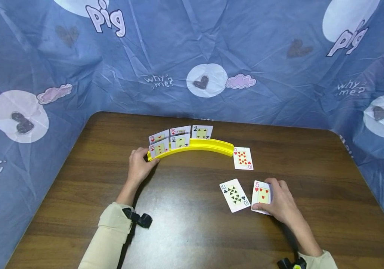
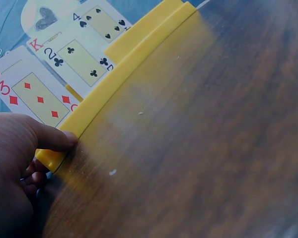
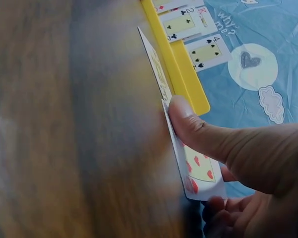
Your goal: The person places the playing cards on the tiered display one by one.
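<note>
A curved yellow card holder point(image 1: 208, 145) stands on the table, its left end gripped by my left hand point(image 1: 139, 164), thumb in front. Playing cards stand in it in two rows. At the back are a red three point(image 1: 158, 136), a red king point(image 1: 180, 130) and the four of spades point(image 1: 202, 130); in front, the three of diamonds point(image 2: 32, 91) and the two of clubs point(image 2: 77, 62). My right hand point(image 1: 283, 201) holds the five of hearts point(image 1: 260, 192) by its edges between thumb and fingers. The ten of clubs point(image 1: 234, 195) is just left of it.
Beside the holder's right end is the ten of hearts point(image 1: 243, 158). Brown wood-grain table point(image 1: 192, 231) spreads beneath everything. A blue printed cloth point(image 1: 266, 37) hangs behind the table and at both sides.
</note>
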